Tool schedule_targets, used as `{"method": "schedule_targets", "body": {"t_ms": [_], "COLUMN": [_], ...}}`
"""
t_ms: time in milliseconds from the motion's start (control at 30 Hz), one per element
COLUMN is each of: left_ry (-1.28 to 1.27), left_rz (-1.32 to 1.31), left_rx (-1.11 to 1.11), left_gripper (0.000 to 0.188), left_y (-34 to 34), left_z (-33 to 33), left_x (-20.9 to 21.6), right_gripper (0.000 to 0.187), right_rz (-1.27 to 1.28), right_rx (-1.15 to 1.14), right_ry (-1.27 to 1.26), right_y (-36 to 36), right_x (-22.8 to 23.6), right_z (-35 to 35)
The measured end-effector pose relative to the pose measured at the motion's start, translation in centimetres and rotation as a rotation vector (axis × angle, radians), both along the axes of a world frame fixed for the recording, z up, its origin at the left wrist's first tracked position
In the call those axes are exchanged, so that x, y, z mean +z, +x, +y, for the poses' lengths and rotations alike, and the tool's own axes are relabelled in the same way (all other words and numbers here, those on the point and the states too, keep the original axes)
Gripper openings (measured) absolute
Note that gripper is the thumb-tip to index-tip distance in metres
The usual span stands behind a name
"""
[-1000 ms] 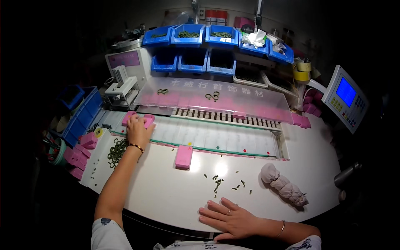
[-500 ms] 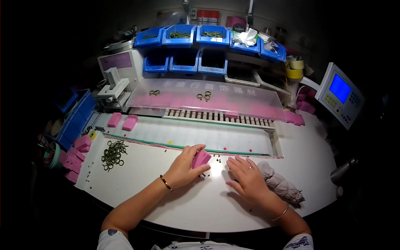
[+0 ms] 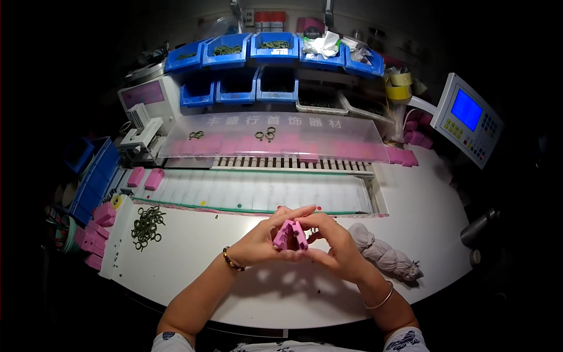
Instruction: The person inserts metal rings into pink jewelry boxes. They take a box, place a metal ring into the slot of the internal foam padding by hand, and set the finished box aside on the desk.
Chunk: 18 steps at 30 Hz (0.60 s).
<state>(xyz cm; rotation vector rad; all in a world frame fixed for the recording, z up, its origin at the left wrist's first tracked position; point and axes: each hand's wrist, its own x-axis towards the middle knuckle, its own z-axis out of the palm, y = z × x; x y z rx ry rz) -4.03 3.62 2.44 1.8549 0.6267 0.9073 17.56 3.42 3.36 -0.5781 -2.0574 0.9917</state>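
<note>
Above the front half of the white table, both my hands close on a pink mold (image 3: 281, 245). Its two halves are parted in a narrow V, with a dark hollow between them. My left hand (image 3: 258, 242) grips its left side, thumb below and fingers over the top. On the other side, my right hand (image 3: 340, 246) presses its fingers and thumb against the right half. Whether a piece sits inside the mold cannot be made out. A heap of dark green rings with short stems (image 3: 146, 227) lies on the table at the left.
Behind the hands runs a white conveyor belt (image 3: 264, 190) bearing two pink molds (image 3: 154, 179) at its left end. A twisted grey cloth (image 3: 390, 255) lies beside my right hand. Blue bins (image 3: 274, 53) stand at the back, a control screen (image 3: 467, 110) at the right.
My right hand has come left from the tabletop and now grips the mold too. The mold has been lifted and its halves spread apart. The whole view has shifted slightly.
</note>
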Motion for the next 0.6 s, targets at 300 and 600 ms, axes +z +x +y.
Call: {"method": "schedule_targets", "body": {"t_ms": [300, 600], "left_ry": [0.062, -0.782], "left_rz": [-0.244, -0.720], "left_rx": [0.333, 0.035], "left_gripper": [0.047, 0.046], "left_y": [2.6, 3.6], "left_z": [-1.1, -2.4], "left_x": [-3.6, -2.6], "right_gripper": [0.041, 0.038], "right_rz": [0.518, 0.185], "right_rx": [-0.194, 0.006], "right_ry": [-0.646, -0.454], "right_y": [0.1, 0.0], "right_x": [-1.8, -0.7], "right_z": [0.8, 0.0]}}
